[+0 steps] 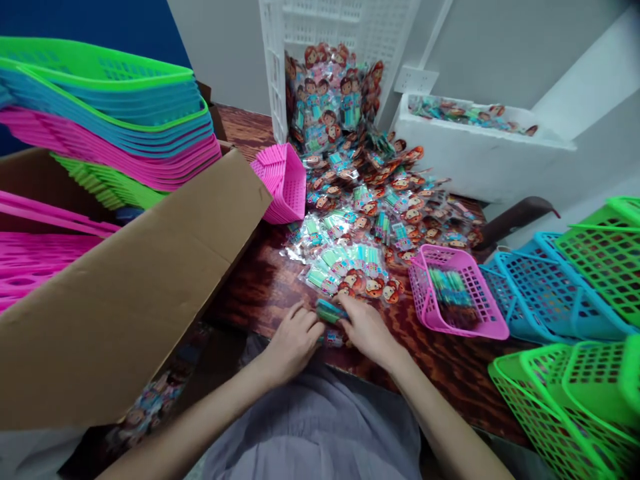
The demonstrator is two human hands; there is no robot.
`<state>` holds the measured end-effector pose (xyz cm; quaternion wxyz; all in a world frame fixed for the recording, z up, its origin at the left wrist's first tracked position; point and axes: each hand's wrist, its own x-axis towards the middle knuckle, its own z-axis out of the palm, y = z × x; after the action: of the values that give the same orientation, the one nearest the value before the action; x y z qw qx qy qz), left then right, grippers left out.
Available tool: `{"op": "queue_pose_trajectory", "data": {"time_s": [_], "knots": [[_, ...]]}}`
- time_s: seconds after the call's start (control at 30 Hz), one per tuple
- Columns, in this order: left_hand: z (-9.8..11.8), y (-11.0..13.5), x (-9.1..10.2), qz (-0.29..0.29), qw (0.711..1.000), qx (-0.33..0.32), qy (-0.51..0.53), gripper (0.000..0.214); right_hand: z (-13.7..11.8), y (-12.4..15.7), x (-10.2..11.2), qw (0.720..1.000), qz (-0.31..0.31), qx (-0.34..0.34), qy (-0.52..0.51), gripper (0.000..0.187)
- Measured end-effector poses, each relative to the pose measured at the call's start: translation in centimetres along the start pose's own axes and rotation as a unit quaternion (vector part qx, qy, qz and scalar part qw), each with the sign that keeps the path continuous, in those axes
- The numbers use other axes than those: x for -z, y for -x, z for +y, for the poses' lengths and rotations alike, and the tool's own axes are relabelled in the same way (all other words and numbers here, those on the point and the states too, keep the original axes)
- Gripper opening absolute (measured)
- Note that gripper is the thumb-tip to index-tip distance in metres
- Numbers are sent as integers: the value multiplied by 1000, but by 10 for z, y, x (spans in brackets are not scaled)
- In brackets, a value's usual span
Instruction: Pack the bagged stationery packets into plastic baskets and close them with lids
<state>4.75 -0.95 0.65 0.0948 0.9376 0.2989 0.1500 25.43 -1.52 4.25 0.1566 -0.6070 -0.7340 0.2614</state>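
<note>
My left hand (293, 340) and my right hand (367, 330) meet at the near edge of the dark wooden table (260, 287). Both are closed on a small stack of cartoon-figure packets (330, 312) held between them. Just beyond my fingers lies a fanned row of the same packets (350, 270). A large heap of packets (380, 193) spreads behind it. To the right of my right hand stands a small pink basket (455, 293) with a bundle of packets inside.
A cardboard box (125, 293) with pink trays fills the left. Stacked green, blue and pink baskets (110, 120) rise behind it. Blue baskets (545, 287) and green baskets (585, 400) crowd the right. A pink basket stack (283, 180), white crate (340, 33) and white foam box (480, 153) stand farther back.
</note>
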Motion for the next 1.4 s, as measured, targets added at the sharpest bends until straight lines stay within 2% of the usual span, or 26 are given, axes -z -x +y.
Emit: {"op": "queue_pose_trajectory", "data": {"time_s": [0.1,0.17,0.3,0.47,0.57,0.7,0.83,1.0,1.17,1.27,1.33,1.4], "knots": [[1,19,-7,90,995,44,21,15,-4,16,-8,999,-23,-16,-47,47],[4,29,-11,119,988,73,64,17,-4,27,-10,996,-35,-27,-76,51],[11,39,-19,114,979,88,141,20,-2,45,-10,986,-45,-37,-153,54],[12,42,-23,106,978,86,156,17,4,64,-10,973,-46,-67,-215,56],[10,43,-24,107,977,84,162,16,7,75,-9,977,-64,-75,-187,70],[10,44,-25,110,978,76,158,18,13,86,-14,988,-83,-88,-96,87],[11,45,-25,103,980,72,151,18,18,90,-22,992,-61,-95,-62,82],[17,46,-28,101,979,77,159,22,20,85,-22,993,-24,-91,-77,68],[23,38,-20,112,981,77,139,55,10,74,-18,996,-46,-48,-58,48],[24,24,-3,62,996,51,39,62,3,68,-13,997,-57,-34,-33,45],[21,13,5,7,1000,16,-7,53,2,61,-5,996,-83,-21,-39,42],[17,5,8,-39,999,-7,-19,34,6,49,7,986,-140,1,-88,34]]}}
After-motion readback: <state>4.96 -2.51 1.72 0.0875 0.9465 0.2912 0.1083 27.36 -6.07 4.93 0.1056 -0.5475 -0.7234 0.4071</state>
